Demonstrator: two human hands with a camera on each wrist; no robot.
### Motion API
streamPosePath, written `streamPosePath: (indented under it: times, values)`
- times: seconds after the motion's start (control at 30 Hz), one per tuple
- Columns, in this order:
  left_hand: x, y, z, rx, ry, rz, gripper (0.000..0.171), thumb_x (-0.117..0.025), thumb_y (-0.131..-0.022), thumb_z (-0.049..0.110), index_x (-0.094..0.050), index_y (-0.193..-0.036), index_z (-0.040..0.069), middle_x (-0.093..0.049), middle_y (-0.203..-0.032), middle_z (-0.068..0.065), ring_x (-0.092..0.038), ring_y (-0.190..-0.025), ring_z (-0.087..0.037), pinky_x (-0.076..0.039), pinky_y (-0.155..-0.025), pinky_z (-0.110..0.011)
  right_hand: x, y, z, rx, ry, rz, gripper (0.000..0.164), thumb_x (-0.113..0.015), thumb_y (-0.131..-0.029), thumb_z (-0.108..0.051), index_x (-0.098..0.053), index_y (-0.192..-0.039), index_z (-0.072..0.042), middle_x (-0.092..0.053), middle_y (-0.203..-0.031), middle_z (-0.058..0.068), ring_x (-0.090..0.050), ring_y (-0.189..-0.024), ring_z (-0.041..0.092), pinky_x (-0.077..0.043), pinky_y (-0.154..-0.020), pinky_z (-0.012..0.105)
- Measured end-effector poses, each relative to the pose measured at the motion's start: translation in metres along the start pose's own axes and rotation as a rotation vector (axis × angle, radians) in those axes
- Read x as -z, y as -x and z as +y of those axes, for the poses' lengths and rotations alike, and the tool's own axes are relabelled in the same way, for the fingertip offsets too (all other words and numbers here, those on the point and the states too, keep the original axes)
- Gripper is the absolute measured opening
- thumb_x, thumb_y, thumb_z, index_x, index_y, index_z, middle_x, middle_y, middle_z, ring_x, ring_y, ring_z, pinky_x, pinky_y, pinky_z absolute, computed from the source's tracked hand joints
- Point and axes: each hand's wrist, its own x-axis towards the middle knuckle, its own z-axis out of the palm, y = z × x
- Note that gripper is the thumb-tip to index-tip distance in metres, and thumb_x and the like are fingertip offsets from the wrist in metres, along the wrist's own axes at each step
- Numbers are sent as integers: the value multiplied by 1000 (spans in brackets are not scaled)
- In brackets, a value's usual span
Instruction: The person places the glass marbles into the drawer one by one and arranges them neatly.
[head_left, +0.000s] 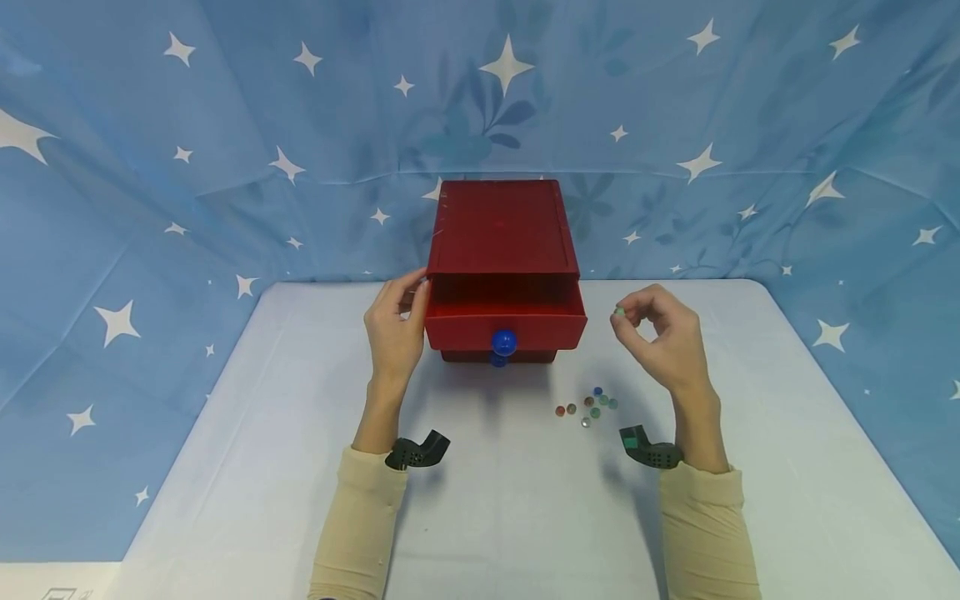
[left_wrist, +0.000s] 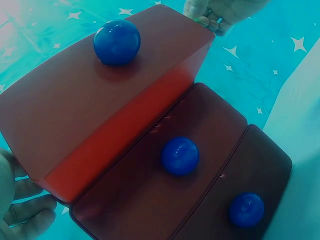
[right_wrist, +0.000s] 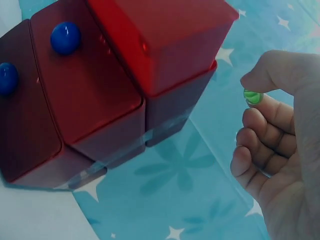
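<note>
"Where could the right hand [head_left: 670,346] pass?"

"Leftward. A clear gap separates it from the pulled-out top drawer [head_left: 465,332], whose front portion lies uncovered from above."

"What stands in the way?"

"The drawer's walls rim that opening, and the red cabinet [head_left: 501,225] roofs over its back. A round blue knob [head_left: 504,342] juts from the drawer's front."

"The left side?"

"Taken up by the left hand [head_left: 397,333], at the drawer's left edge."

"Lower down?"

"Loose marbles [head_left: 596,412] dot the surface [head_left: 487,508], in front of the cabinet and toward the right. Between the forearms, nearer the wearer, the surface offers open room."
</note>
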Motion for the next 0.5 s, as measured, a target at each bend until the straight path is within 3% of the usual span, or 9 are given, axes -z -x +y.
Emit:
streamPosePath:
  times: [0.2,0.5]
  values:
    - [-1,0,-2,-5,-2,2,25,-65,-97,12,-71,-120,3,-72,-107,-16,-70,-83,-26,-50,-79,-8,-4,2,13,-17,19,66,17,-70,-79,15,-67,-95,9,-62,-83,10,-55,-79,2,-48,-75,12]
    - [1,0,0,-15,8,-12,27,-63,-99,19,-71,-122,8,-73,-108,-12,-69,-84,-22,-52,-81,-11,-12,-2,5,-22,-10,140,17,-69,-79,18,-67,-95,13,-61,-81,7,-54,-76,2,-47,-74,11]
